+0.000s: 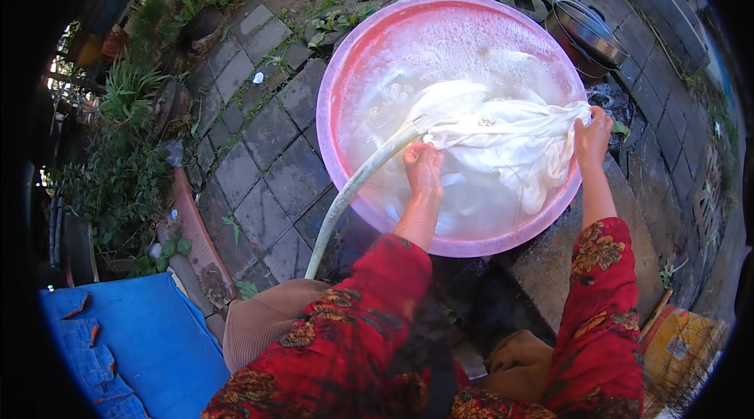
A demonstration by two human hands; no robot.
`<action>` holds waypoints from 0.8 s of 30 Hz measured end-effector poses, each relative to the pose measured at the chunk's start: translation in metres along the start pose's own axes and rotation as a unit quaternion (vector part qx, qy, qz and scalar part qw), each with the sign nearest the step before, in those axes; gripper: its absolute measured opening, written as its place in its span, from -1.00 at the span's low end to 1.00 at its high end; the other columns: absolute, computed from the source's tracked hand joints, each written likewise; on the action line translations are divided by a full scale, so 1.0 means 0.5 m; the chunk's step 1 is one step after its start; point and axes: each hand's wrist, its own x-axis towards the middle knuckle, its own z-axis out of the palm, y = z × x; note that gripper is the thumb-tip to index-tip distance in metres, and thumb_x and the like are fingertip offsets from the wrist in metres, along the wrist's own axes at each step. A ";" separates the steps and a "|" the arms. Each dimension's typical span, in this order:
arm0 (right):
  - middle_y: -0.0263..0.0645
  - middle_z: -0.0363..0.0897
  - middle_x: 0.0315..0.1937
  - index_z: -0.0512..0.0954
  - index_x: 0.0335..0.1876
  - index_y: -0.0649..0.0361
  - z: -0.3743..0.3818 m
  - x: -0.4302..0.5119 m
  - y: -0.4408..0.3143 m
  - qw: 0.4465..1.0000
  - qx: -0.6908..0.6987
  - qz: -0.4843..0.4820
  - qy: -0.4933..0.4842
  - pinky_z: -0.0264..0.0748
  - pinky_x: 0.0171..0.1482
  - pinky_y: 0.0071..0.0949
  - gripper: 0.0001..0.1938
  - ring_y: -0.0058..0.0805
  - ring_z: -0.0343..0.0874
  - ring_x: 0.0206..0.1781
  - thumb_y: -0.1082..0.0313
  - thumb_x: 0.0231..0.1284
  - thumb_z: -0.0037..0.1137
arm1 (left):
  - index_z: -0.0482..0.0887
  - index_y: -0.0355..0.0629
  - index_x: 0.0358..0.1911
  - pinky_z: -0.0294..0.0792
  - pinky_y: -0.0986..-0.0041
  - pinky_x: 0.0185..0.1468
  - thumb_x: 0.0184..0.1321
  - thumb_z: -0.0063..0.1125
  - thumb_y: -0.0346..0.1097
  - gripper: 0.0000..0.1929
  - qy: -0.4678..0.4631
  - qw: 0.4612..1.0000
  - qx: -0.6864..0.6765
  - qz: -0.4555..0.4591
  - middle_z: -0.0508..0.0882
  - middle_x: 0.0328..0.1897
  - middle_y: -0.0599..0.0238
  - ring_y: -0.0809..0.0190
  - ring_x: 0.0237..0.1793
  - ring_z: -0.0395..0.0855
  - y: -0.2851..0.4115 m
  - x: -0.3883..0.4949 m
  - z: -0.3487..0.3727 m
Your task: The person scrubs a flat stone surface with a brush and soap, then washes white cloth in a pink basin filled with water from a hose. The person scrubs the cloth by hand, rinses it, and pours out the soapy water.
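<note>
A large pink plastic basin of cloudy, foamy water stands on the paving before me. White cloth is stretched across it, partly raised and partly sunk in the water. My left hand grips one edge of the cloth near the basin's middle. Over the right rim, my right hand pinches the cloth's other end. A pale green hose arches over the near left rim, its mouth close above my left hand, and water seems to run from it onto the cloth.
A metal pot stands beyond the basin's right rim. Plants and a reddish slab border the left. A torn blue board lies at lower left, and a yellow container at lower right. Stone pavers surround the basin.
</note>
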 end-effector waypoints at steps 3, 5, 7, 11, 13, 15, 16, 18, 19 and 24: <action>-0.01 0.52 -0.21 0.52 -0.30 0.22 0.031 -0.078 -0.054 0.950 0.037 -0.163 -0.265 0.41 -0.08 -0.23 -0.79 -0.13 0.51 -0.14 0.24 0.04 0.13 | 0.32 -0.13 -0.21 0.45 0.48 -0.24 0.09 0.01 -0.47 -0.79 0.070 0.982 0.175 0.023 0.48 -0.27 0.25 0.32 -0.27 0.52 -0.048 -0.045 0.027; -0.08 0.53 -0.30 0.52 -0.35 0.21 0.038 -0.101 -0.090 0.965 -0.029 -0.139 -0.221 0.40 -0.11 -0.27 -0.81 -0.16 0.52 -0.21 0.24 0.10 0.07 | 0.34 -0.15 -0.18 0.43 0.52 -0.32 0.08 0.00 -0.47 -0.77 0.051 0.985 0.158 -0.037 0.48 -0.33 0.29 0.34 -0.36 0.51 -0.068 -0.072 0.035; -0.10 0.54 -0.38 0.52 -0.35 0.20 0.027 -0.100 -0.123 0.971 -0.006 -0.092 -0.221 0.39 -0.11 -0.25 -0.78 -0.12 0.53 -0.26 0.19 0.15 0.00 | 0.35 -0.15 -0.17 0.41 0.55 -0.38 0.07 -0.01 -0.47 -0.77 0.025 0.983 0.153 -0.099 0.48 -0.36 0.30 0.36 -0.42 0.50 -0.077 -0.085 0.039; -0.06 0.54 -0.33 0.50 -0.27 0.24 -0.040 -0.051 -0.193 0.969 0.132 -0.028 -0.205 0.37 -0.07 -0.25 -0.72 -0.08 0.52 -0.19 0.17 0.22 -0.12 | 0.36 -0.21 -0.15 0.45 0.51 -0.36 0.12 -0.02 -0.29 -0.74 -0.032 0.960 0.144 -0.237 0.53 -0.35 0.24 0.30 -0.41 0.55 -0.088 -0.113 0.047; -0.05 0.53 -0.28 0.50 -0.25 0.26 -0.088 -0.022 -0.240 0.952 0.238 -0.069 -0.179 0.36 -0.07 -0.29 -0.74 -0.12 0.50 -0.15 0.22 0.24 -0.15 | 0.35 -0.27 -0.06 0.49 0.43 -0.26 0.16 0.04 -0.05 -0.56 -0.072 0.926 0.130 -0.347 0.55 -0.24 0.13 0.21 -0.30 0.59 -0.092 -0.138 0.069; -0.10 0.50 -0.31 0.49 -0.28 0.29 -0.145 0.006 -0.295 0.932 0.315 -0.045 -0.172 0.35 -0.11 -0.41 -0.77 -0.28 0.48 -0.20 0.31 0.26 -0.19 | 0.24 -0.42 0.11 0.46 0.23 -0.02 0.05 -0.04 0.39 -0.11 -0.187 0.857 -0.020 -0.479 0.49 -0.03 -0.07 0.04 -0.05 0.54 -0.083 -0.175 0.104; -0.14 0.50 -0.33 0.49 -0.29 0.30 -0.178 0.019 -0.323 0.908 0.381 -0.066 -0.164 0.34 -0.13 -0.44 -0.78 -0.33 0.48 -0.22 0.33 0.26 -0.19 | 0.16 -0.47 0.16 0.40 0.18 0.06 -0.04 -0.12 0.50 0.04 -0.206 0.843 -0.077 -0.491 0.43 0.05 -0.15 -0.02 0.04 0.48 -0.074 -0.194 0.133; -0.22 0.48 -0.36 0.49 -0.31 0.32 -0.250 0.043 -0.373 0.843 0.510 -0.027 -0.169 0.33 -0.16 -0.51 -0.79 -0.45 0.46 -0.25 0.36 0.25 -0.18 | 0.04 -0.52 0.23 0.27 0.10 0.20 -0.07 -0.28 0.60 0.15 -0.239 0.815 -0.191 -0.491 0.34 0.19 -0.24 -0.09 0.17 0.38 -0.018 -0.204 0.199; -0.28 0.47 -0.37 0.49 -0.32 0.33 -0.288 0.052 -0.392 0.792 0.583 -0.001 -0.181 0.32 -0.16 -0.55 -0.80 -0.52 0.44 -0.25 0.37 0.24 -0.18 | 0.01 -0.52 0.25 0.19 0.08 0.27 -0.01 -0.35 0.58 0.12 -0.263 0.802 -0.249 -0.475 0.30 0.24 -0.25 -0.10 0.20 0.35 0.026 -0.194 0.235; -0.21 0.49 -0.19 0.43 -0.06 0.26 -0.464 0.080 -0.412 0.682 0.706 0.157 -0.104 0.45 0.00 -0.24 -0.75 -0.35 0.50 -0.06 0.31 0.24 -0.13 | 0.23 -0.44 0.19 0.20 0.10 0.26 0.22 -0.43 0.34 -0.16 -0.449 0.847 -0.201 -0.201 0.36 0.23 -0.14 -0.07 0.21 0.35 0.260 -0.146 0.412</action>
